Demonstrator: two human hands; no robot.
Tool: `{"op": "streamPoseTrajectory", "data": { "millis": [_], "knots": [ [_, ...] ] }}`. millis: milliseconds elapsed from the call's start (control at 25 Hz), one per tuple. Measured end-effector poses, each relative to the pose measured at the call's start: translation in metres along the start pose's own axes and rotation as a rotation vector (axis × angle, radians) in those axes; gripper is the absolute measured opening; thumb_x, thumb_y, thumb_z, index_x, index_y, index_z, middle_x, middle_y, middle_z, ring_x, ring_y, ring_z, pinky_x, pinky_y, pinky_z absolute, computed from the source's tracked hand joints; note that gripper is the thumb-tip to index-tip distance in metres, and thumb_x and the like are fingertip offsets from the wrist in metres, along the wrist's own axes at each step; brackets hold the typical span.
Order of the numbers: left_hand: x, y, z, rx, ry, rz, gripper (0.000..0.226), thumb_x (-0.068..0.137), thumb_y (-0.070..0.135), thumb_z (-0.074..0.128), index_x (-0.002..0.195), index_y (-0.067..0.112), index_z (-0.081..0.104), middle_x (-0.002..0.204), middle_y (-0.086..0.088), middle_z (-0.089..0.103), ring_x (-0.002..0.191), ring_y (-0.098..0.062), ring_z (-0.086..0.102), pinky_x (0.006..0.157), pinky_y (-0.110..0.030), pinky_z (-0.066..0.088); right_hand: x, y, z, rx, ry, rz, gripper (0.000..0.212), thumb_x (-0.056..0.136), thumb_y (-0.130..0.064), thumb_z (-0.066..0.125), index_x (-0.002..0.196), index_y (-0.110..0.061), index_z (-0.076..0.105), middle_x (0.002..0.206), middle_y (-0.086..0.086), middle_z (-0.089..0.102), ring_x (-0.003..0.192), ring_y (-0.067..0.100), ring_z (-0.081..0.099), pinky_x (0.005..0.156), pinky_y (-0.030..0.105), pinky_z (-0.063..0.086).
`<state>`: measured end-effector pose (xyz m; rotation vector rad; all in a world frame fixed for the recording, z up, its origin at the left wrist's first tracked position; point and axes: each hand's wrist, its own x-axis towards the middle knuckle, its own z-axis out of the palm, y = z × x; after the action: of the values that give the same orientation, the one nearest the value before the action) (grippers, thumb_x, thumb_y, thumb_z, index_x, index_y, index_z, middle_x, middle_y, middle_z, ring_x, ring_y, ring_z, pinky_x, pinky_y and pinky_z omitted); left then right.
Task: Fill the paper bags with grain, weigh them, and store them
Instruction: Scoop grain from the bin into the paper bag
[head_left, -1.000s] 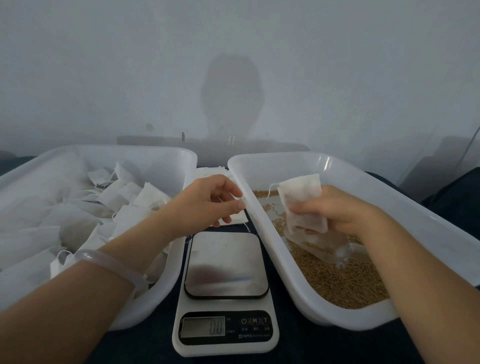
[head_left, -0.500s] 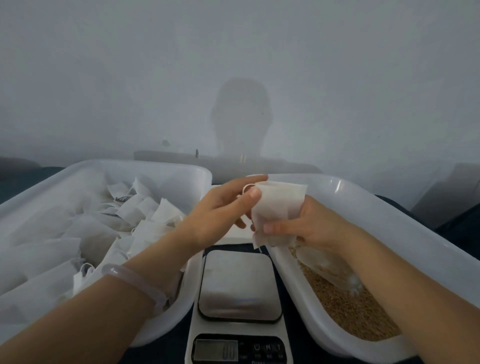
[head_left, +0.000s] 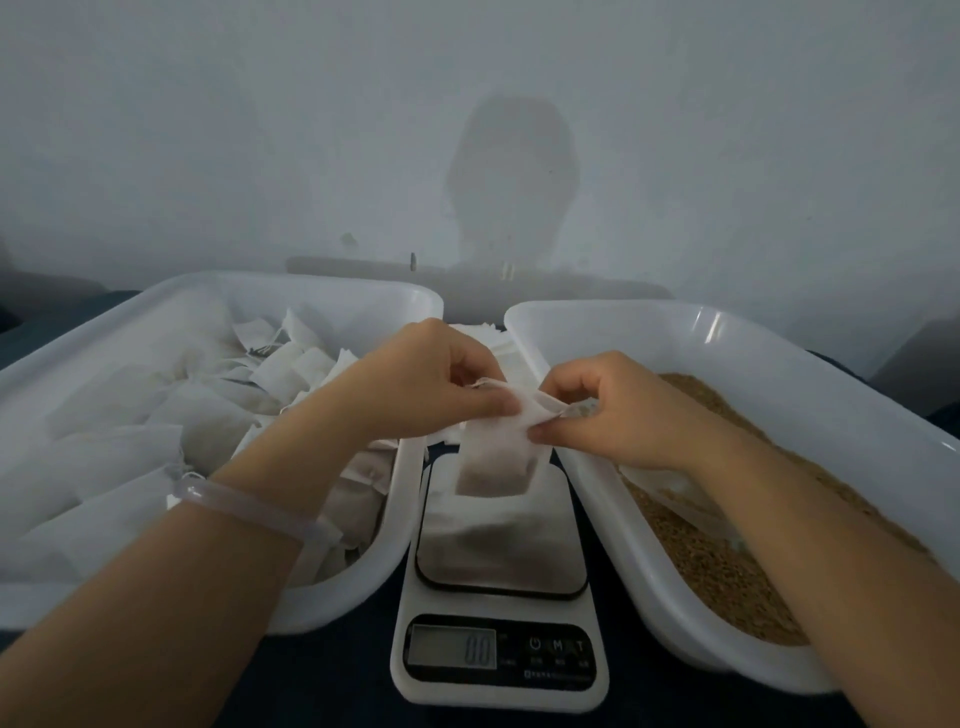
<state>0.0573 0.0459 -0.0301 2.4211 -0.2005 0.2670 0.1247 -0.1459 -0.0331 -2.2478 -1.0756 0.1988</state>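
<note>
A small white paper bag (head_left: 498, 457) hangs above the steel pan of the kitchen scale (head_left: 501, 535). My left hand (head_left: 431, 384) pinches the bag's top edge on the left and my right hand (head_left: 608, 410) pinches it on the right. The bag's lower part looks dark, as if filled. The scale's display (head_left: 451, 647) reads 0.0. Brown grain (head_left: 727, 566) lies in the white tub (head_left: 613, 332) on the right, with a clear scoop (head_left: 675, 493) partly buried in it and partly hidden by my right forearm.
A white tub (head_left: 311, 283) on the left holds several white paper bags (head_left: 156, 426). A stack of flat bags (head_left: 488, 338) lies between the two tubs behind my hands. A grey wall stands close behind. Everything sits on a dark surface (head_left: 337, 675).
My right hand brought the bag from over the grain tub to above the scale. My left hand came in and took hold of its top edge. The camera tilted slightly.
</note>
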Motion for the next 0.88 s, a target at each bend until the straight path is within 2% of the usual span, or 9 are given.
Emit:
{"op": "streamPoseTrajectory", "data": {
  "millis": [80,160,320,400,520,640,880],
  "knots": [
    [-0.0013,0.0005,-0.0014,0.058,-0.025,-0.042,0.013,0.073,0.04,0.073,0.071,0.027,0.073,0.071,-0.004,0.068,0.073,-0.02,0.062,0.077,-0.039,0.052,-0.002,0.0011,0.0011,-0.036,-0.006,0.007,0.011,0.075,-0.029,0.075,0.07,-0.033,0.067,0.074,-0.022,0.066,0.07,-0.006,0.06,0.06,0.01,0.043],
    [-0.0026,0.0012,-0.0021,0.094,-0.05,-0.065,0.014,0.071,0.04,0.075,0.071,0.027,0.072,0.074,-0.004,0.069,0.079,-0.019,0.064,0.082,-0.042,0.051,-0.004,0.0016,0.0021,-0.036,-0.01,0.008,0.013,0.075,-0.03,0.075,0.067,-0.035,0.065,0.074,-0.023,0.066,0.069,-0.007,0.06,0.058,0.007,0.04],
    [-0.004,0.003,-0.0023,0.11,-0.079,-0.101,0.014,0.069,0.042,0.076,0.068,0.028,0.071,0.075,-0.006,0.069,0.078,-0.02,0.063,0.083,-0.042,0.051,-0.0066,0.0013,0.0024,-0.008,-0.005,0.009,0.014,0.074,-0.032,0.075,0.067,-0.037,0.064,0.076,-0.023,0.067,0.072,-0.006,0.062,0.064,0.013,0.041],
    [-0.004,0.0023,-0.0024,0.11,-0.103,-0.112,0.013,0.069,0.04,0.078,0.068,0.029,0.07,0.075,-0.003,0.069,0.078,-0.018,0.063,0.081,-0.036,0.051,-0.006,0.0015,0.0028,-0.02,-0.031,0.015,0.013,0.074,-0.033,0.075,0.068,-0.037,0.064,0.076,-0.021,0.068,0.074,-0.005,0.063,0.071,0.02,0.045],
    [-0.0055,0.0018,-0.0009,0.123,-0.172,-0.122,0.022,0.063,0.04,0.08,0.079,0.033,0.067,0.08,0.009,0.069,0.078,-0.007,0.063,0.076,-0.025,0.05,-0.0071,0.0005,0.0044,-0.029,-0.063,0.024,0.015,0.069,-0.041,0.077,0.077,-0.041,0.064,0.081,-0.023,0.066,0.082,-0.01,0.059,0.07,0.016,0.042],
    [-0.0067,0.0032,-0.0002,0.146,-0.221,-0.136,0.035,0.059,0.044,0.08,0.088,0.037,0.063,0.091,0.01,0.068,0.086,-0.009,0.063,0.085,-0.033,0.051,-0.0082,-0.0021,0.0057,-0.013,-0.064,0.041,0.034,0.06,-0.047,0.079,0.088,-0.043,0.062,0.093,-0.026,0.064,0.092,-0.013,0.055,0.072,0.012,0.039],
    [-0.0079,0.0053,-0.0003,0.147,-0.218,-0.125,0.04,0.059,0.041,0.08,0.096,0.032,0.067,0.092,0.009,0.068,0.086,-0.009,0.064,0.088,-0.038,0.051,-0.0087,-0.0017,0.0062,0.027,-0.058,0.037,0.045,0.06,-0.04,0.081,0.1,-0.04,0.061,0.102,-0.023,0.064,0.098,-0.011,0.056,0.079,0.013,0.039]
  ]
}}
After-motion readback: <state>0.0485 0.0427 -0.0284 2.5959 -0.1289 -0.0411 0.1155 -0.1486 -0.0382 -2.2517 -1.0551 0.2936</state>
